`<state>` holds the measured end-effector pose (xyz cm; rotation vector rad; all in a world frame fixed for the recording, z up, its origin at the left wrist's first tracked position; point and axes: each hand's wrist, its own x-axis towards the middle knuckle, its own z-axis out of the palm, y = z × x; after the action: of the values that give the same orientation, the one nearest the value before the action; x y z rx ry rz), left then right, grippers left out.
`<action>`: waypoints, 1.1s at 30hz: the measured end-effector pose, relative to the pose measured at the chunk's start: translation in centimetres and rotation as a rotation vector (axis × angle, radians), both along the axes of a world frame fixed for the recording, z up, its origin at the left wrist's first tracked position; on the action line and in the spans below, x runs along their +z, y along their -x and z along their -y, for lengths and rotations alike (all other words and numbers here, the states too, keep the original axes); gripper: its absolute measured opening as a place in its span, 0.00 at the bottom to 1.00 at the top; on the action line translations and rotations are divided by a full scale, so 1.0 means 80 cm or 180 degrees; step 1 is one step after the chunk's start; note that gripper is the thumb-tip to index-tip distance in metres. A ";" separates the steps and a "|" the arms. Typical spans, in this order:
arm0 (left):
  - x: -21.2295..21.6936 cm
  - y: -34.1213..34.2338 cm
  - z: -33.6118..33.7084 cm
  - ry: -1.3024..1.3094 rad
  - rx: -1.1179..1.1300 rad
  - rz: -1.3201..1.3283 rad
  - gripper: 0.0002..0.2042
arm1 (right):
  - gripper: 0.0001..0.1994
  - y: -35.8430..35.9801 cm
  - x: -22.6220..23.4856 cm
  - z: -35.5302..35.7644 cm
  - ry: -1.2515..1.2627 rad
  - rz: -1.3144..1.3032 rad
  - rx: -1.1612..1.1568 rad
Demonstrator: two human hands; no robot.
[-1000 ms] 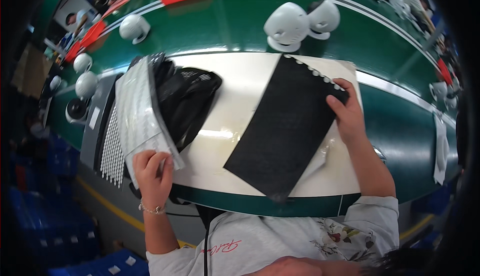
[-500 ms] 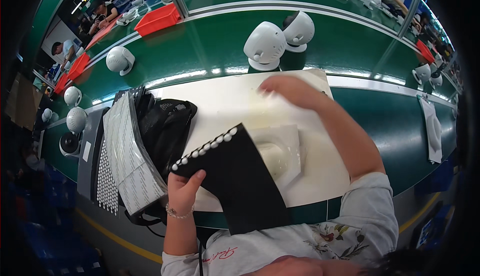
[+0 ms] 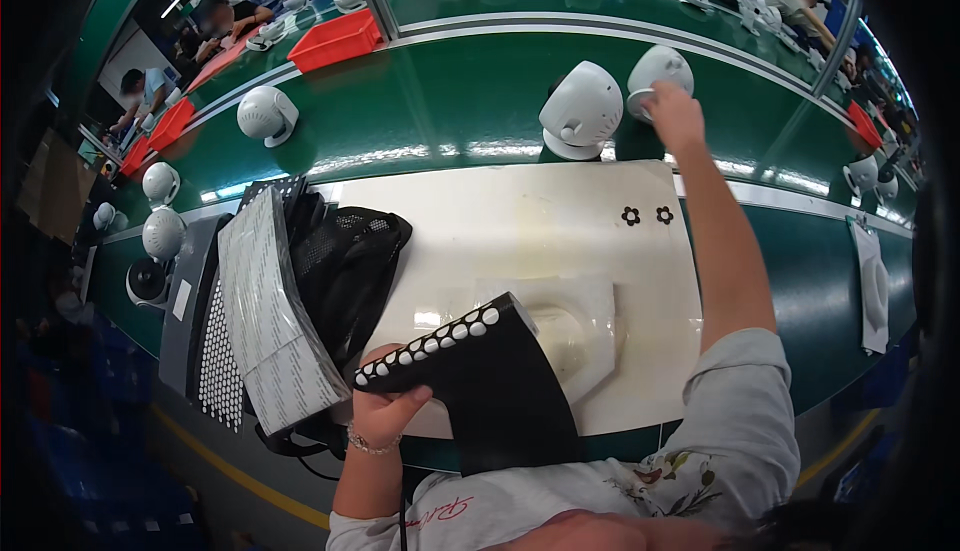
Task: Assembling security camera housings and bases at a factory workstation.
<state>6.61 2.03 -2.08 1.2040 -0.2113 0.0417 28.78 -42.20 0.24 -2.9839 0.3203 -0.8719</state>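
My left hand [image 3: 388, 406] is closed on the lower left edge of a black sheet [image 3: 500, 391]. A row of white round pads [image 3: 443, 339] runs along the sheet's curled upper edge, and its lower end lies against my shirt. Stretched far forward, my right hand [image 3: 676, 116] grips the base of a white rounded device [image 3: 668, 66] over the green belt. That device is tilted, and part of its base is hidden behind my fingers. Just left of it a similar white device [image 3: 583, 106] stands upright on the belt.
A white board [image 3: 470, 211] lies before me, bearing a pale moulded holder [image 3: 595, 341] and two black flower-shaped pieces [image 3: 647, 216]. At left are a black mesh bag [image 3: 345, 261] and plastic-wrapped sheets [image 3: 265, 301]. Beyond the belt [image 3: 420, 101] sits a red bin [image 3: 335, 41]; people work farther off.
My right hand has moved forward and right from above the board to the rear device, now gripped, tilted and farther from its neighbour. My left hand still holds the black sheet; the view has shifted.
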 end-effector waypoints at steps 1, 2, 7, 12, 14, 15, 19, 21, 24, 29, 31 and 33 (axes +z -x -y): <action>-0.001 -0.001 -0.003 -0.0429 -0.0019 0.0306 0.15 | 0.14 0.013 0.007 0.022 0.0122 0.0007 0.0057; -0.003 -0.001 -0.005 -0.0859 -0.0035 0.0607 0.14 | 0.13 0.028 0.016 0.031 0.0239 0.0005 0.0118; -0.013 0.004 -0.016 -0.0026 0.0059 0.0837 0.17 | 0.11 0.160 0.096 -0.016 -0.1496 0.0480 0.0166; 0.006 0.012 -0.047 0.1140 -0.0177 0.0726 0.15 | 0.15 0.259 0.105 -0.115 -0.4652 0.0401 0.1940; 0.018 0.024 -0.057 0.0927 0.0195 0.0875 0.14 | 0.14 0.284 0.105 -0.162 -0.5005 -0.0351 0.2233; 0.028 0.031 -0.052 0.0716 0.0418 0.0958 0.13 | 0.14 0.291 0.100 -0.178 -0.5078 -0.0624 0.2345; 0.038 0.048 -0.063 0.0084 0.0024 0.1672 0.09 | 0.13 0.287 0.068 -0.202 -0.4341 -0.1979 0.2557; 0.036 0.063 -0.060 -0.0217 0.0129 0.1710 0.08 | 0.11 0.248 0.054 -0.185 -0.3945 -0.1992 0.2573; 0.038 0.074 -0.037 -0.0846 0.0478 0.1308 0.07 | 0.13 0.172 0.019 -0.151 -0.2787 -0.1208 0.1662; 0.015 0.069 -0.015 -0.1015 -0.1264 0.0849 0.11 | 0.17 0.067 -0.079 -0.091 0.0160 0.0165 0.0716; 0.008 0.077 -0.012 -0.1055 -0.1113 0.0352 0.12 | 0.18 0.069 -0.054 -0.094 -0.0145 -0.0332 0.0457; -0.008 0.082 -0.018 -0.0911 -0.1104 -0.0037 0.15 | 0.19 0.066 -0.037 -0.081 -0.0332 -0.0767 0.0638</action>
<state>0.03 3.46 -2.71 1.4362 -0.4240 -0.3070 23.51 -35.70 -2.74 -2.9582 0.0641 -0.4642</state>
